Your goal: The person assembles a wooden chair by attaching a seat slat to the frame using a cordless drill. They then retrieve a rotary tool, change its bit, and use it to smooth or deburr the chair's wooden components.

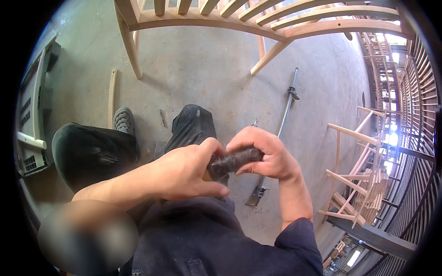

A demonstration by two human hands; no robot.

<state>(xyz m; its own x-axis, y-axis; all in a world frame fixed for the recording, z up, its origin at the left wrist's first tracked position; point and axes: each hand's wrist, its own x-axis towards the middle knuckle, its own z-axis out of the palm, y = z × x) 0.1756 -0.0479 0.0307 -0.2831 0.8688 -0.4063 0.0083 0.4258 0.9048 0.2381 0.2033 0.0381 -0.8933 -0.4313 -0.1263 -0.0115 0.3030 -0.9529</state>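
Note:
In front of my lap, both hands hold a dark, shiny, cylinder-shaped thing (235,160) whose surface looks wrapped; its exact kind does not show. My left hand (186,170) curls round its left end, the thumb lying along the lower side. My right hand (264,149) grips the right end between fingers and thumb. A small tan patch shows beneath the left fingers, and the palm hides the rest. Nearest beyond the hands are my bent knees in dark trousers (193,122).
A slatted wooden furniture frame (207,17) stands ahead. On the concrete floor (198,64) lie a long metal bar clamp (286,112), a wooden strip (112,94) and a drill bit (162,118). Wooden frames (350,177) are at the right, a grey machine or crate (34,110) at the left.

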